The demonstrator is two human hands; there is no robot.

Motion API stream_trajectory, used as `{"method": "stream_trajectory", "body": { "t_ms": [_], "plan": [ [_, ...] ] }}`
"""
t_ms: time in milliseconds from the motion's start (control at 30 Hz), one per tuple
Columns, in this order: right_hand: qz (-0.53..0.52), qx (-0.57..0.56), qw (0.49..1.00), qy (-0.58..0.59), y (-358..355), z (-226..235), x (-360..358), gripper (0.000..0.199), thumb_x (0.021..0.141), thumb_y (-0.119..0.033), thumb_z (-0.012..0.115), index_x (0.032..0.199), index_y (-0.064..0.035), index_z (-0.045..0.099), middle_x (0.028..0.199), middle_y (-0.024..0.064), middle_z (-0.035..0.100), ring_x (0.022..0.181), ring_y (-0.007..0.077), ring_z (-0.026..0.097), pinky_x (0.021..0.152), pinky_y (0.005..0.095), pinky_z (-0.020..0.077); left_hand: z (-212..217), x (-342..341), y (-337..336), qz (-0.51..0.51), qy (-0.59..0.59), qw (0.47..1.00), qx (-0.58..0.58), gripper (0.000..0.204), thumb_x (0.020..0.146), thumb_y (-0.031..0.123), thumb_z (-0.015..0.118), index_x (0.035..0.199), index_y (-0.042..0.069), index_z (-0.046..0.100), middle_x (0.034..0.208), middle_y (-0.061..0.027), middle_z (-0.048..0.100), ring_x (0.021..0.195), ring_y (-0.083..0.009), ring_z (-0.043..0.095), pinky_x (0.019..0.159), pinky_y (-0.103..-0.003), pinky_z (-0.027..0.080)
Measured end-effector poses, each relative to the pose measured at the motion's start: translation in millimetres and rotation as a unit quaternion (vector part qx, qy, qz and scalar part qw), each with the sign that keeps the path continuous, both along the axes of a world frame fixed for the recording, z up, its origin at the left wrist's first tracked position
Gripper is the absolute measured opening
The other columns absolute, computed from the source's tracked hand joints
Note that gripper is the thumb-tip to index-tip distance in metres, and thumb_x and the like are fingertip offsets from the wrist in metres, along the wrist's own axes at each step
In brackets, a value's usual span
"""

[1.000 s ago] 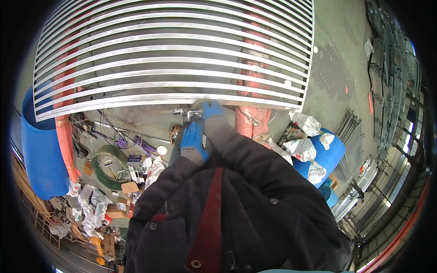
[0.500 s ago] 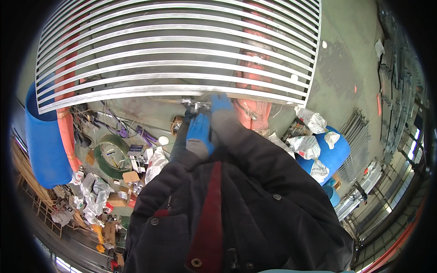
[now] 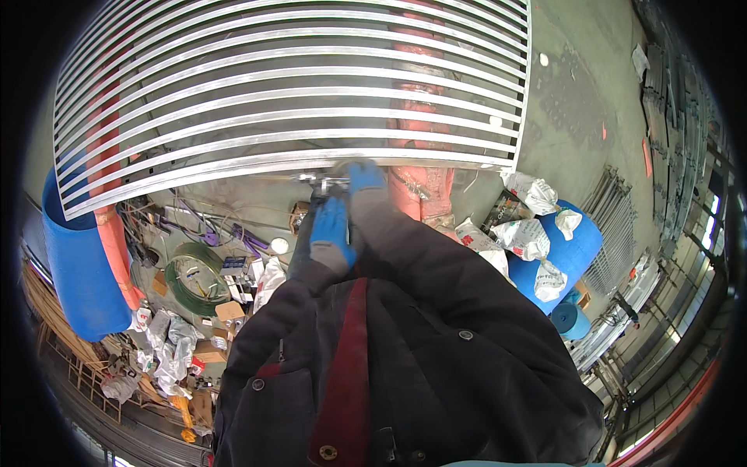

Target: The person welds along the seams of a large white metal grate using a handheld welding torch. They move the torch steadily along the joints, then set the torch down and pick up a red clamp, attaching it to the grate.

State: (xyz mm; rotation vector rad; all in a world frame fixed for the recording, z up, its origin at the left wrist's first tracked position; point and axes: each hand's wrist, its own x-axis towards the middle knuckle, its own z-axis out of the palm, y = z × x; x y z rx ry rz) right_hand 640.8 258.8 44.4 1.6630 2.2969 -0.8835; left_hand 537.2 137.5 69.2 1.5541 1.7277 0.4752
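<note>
A large frame of parallel silver metal bars [image 3: 303,117] lies ahead of me, its near rail closest to my hands. My right hand [image 3: 366,179], in a blue glove, is at this rail, right of the middle. Its fingers are smeared by motion, and a blurred greyish shape beside them cannot be made out. Lower and to the left, my left hand [image 3: 332,227], also blue-gloved, has its fingers stretched forward. Just past its fingertips is a small shiny metal fitting or tool [image 3: 328,185], below the rail; whether the left fingers touch it is unclear.
Red-wrapped supports [image 3: 420,132] carry the frame. A blue barrel [image 3: 82,265] stands at left, near a green hose coil [image 3: 196,279], purple clamps [image 3: 253,244] and cluttered boxes. At right, white sacks [image 3: 523,237] lie against another blue barrel [image 3: 576,233]; metal lengths [image 3: 611,226] lie beyond.
The whole view has shifted slightly, with the frame and both hands lying a little further left. My right hand stays by the near rail, blurred; my left hand keeps its pose.
</note>
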Motion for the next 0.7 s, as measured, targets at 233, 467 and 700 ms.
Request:
{"method": "stream_trajectory", "body": {
  "t_ms": [233,467,700],
  "plan": [
    [-0.039,-0.004,0.997,0.068,6,1,30,0.041,0.083,-0.021,0.074,0.119,-0.0117,0.058,0.119,0.0186,0.056,0.111,0.0384,0.060,0.091,0.0495,0.0521,1,18,15,-0.041,-0.015,0.999,-0.021,0.069,0.092,0.027,0.060,0.148,-0.009,0.042,0.152,-0.0341,0.043,0.144,-0.0462,0.040,0.124,-0.055,0.025],
    [0.040,-0.014,0.999,-0.028,3,10,-20,0.042,0.083,-0.022,0.073,0.122,-0.0166,0.060,0.118,0.0147,0.060,0.112,0.0355,0.061,0.091,0.0451,0.0508,5,-12,-1,0.010,0.018,0.999,-0.035,0.075,0.092,0.027,0.060,0.153,-0.008,0.035,0.152,-0.0366,0.040,0.144,-0.0504,0.038,0.123,-0.057,0.025],
    [-0.047,0.005,0.998,0.031,10,4,37,0.046,0.082,-0.025,0.075,0.124,-0.0146,0.058,0.121,0.0182,0.055,0.114,0.0398,0.058,0.093,0.0489,0.0513,-9,23,15,-0.073,-0.019,0.997,-0.016,0.073,0.092,0.027,0.061,0.151,-0.009,0.038,0.152,-0.0367,0.041,0.143,-0.0500,0.040,0.123,-0.056,0.026]
  ]
}}
